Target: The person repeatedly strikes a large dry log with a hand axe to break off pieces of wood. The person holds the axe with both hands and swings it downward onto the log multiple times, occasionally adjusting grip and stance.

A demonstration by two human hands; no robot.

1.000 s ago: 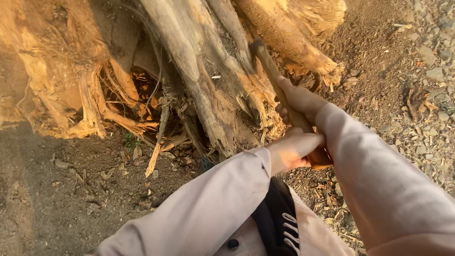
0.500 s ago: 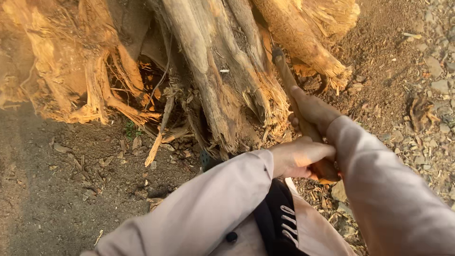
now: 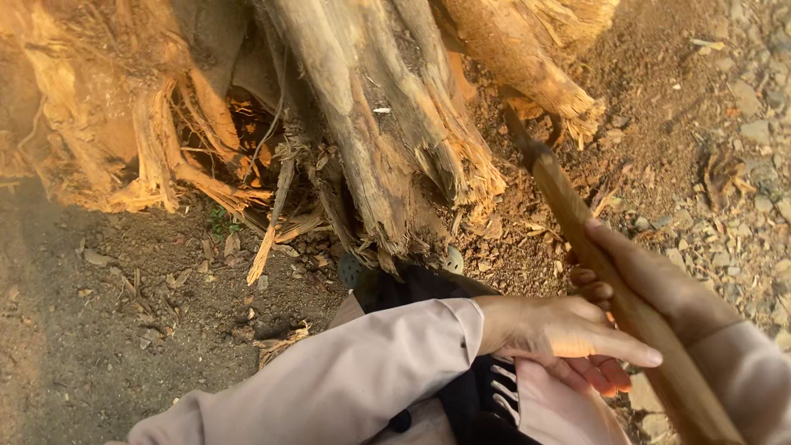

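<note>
— How are the arms set?
— Both sleeved, reaching forward and crossing low. The left hand (image 3: 568,334) lies flat, fingers stretched toward the right.
— And the other?
— The right hand (image 3: 638,276) is curled closed, wrist bent upward.

Tree stump (image 3: 387,124): raw splintered wood, rough, fibrous, matt. Tool handle (image 3: 626,305): smooth worn wood, slight sheen. Ground (image 3: 107,330): dry crumbly soil, gravel. Sleeve (image 3: 346,379): plain matt woven cloth, smooth.
</note>
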